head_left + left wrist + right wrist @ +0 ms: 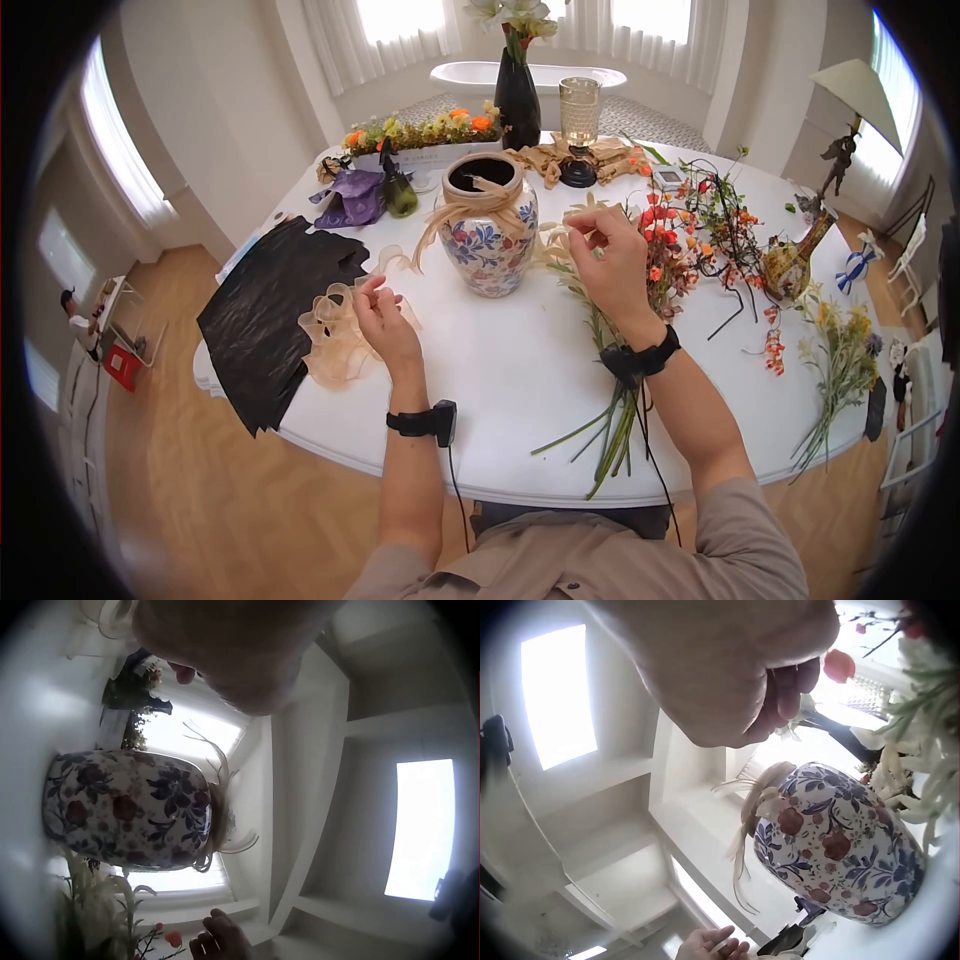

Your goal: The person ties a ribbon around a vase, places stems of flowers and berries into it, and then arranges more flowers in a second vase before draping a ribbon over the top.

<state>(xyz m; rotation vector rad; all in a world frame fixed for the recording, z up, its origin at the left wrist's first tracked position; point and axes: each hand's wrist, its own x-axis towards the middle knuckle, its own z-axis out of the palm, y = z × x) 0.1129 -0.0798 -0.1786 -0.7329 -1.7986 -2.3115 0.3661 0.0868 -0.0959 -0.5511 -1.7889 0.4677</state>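
My left hand [385, 325] is raised over the sheer peach ribbon [340, 345] at the left, its fingers loosely bent around nothing. Opposite it, my right hand [612, 262] hovers just right of the vase, fingers bent and nothing showing between them. It overlaps cream flowers [552, 245] whose green stems [618, 430] run toward the front edge. Between the hands stands an upright, blue-and-red floral ceramic vase [488, 245]. A raffia bow [485, 205] is tied around its neck. In the right wrist view, the vase [840, 847] is below and apart from the curled fingers.
Black wrapping sheets [280, 300] cover the table's left side. Behind them are purple paper [352, 197] and a green spray bottle [398, 190]. A glass goblet [579, 115] and tall black vase [517, 100] stand at the back. Orange-red berry branches [675, 240] and yellow flowers [840, 345] lie right.
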